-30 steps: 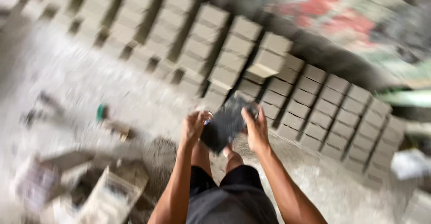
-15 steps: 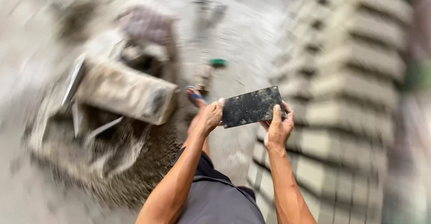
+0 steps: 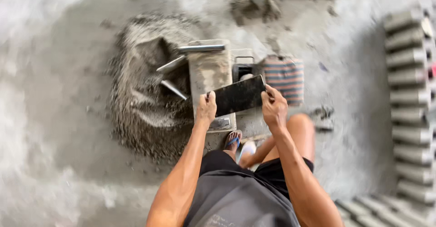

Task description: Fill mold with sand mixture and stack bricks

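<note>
Left hand point(image 3: 206, 109), right hand point(image 3: 274, 106) each clasp dark flat plate point(image 3: 239, 95) ends above metal mould point(image 3: 210, 74).

A flat, dark rectangular plate point(image 3: 239, 95), slightly tilted, is held at both short ends above the mould.

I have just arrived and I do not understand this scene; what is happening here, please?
A person holds a dark flat plate with both bare hands: the left hand grips its left end and the right hand its right end. The plate is above a grey metal mould box that stands on the ground next to a heap of damp grey mix. A striped cushion lies beyond the plate. Rows of grey blocks lie at the right. One foot wears a blue sandal.
</note>
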